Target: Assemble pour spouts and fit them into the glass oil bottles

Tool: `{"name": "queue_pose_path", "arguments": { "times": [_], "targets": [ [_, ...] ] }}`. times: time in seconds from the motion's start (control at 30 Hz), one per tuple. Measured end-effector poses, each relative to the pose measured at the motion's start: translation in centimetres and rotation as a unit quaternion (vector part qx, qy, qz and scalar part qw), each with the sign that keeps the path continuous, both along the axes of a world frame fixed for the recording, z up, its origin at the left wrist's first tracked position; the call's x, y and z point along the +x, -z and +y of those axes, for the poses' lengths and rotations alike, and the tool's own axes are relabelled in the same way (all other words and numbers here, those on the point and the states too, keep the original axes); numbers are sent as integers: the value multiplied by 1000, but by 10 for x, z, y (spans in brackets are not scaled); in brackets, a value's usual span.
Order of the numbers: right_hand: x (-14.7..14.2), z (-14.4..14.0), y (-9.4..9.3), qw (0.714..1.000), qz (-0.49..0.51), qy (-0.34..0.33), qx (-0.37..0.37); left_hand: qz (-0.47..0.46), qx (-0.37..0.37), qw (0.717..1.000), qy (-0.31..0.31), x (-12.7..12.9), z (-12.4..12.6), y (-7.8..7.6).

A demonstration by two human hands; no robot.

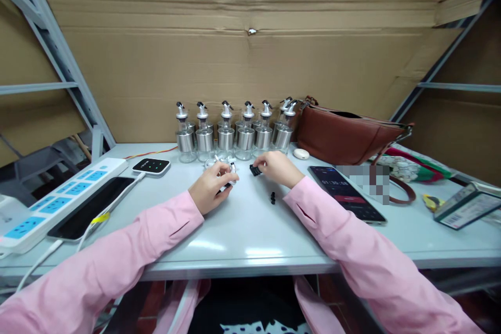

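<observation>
My left hand [212,187] is closed around a small white-and-black spout piece [234,171], held just above the table. Behind it lie several white and clear spout parts [209,163], partly hidden by the fingers. My right hand [278,167] has its fingers pinched together at a small cluster of black parts [255,170]; how many of them it grips is hard to see. Nearer to me, a few loose black pieces [273,198] rest on the table below the right wrist. Glass bottles with steel sleeves [226,140] and pourer spouts stand in rows behind both hands.
On the left are a power strip [62,195], a black phone [92,207] and a small device [151,166] with cables. At right, a brown bag [340,133], a white round case [301,154], a phone with a timer [346,193] and a box [469,206]. Cardboard [242,68] closes the back.
</observation>
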State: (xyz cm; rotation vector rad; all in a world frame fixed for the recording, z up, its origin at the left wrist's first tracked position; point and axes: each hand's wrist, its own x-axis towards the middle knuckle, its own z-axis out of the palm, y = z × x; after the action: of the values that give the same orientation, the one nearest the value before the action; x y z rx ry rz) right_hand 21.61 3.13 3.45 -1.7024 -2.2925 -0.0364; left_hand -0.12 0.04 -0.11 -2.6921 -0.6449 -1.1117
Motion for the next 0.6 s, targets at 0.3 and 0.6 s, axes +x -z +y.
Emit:
{"name": "queue_pose_path", "arguments": {
  "times": [0.3, 0.6],
  "targets": [
    [-3, -3, 4, 998, -51, -19, -37, 13, -5, 999, -39, -2, -2, -1],
    [-4, -6, 2, 996, -57, -29, -59, -2, 13, 999, -50, -2, 1, 5]
  ]
}}
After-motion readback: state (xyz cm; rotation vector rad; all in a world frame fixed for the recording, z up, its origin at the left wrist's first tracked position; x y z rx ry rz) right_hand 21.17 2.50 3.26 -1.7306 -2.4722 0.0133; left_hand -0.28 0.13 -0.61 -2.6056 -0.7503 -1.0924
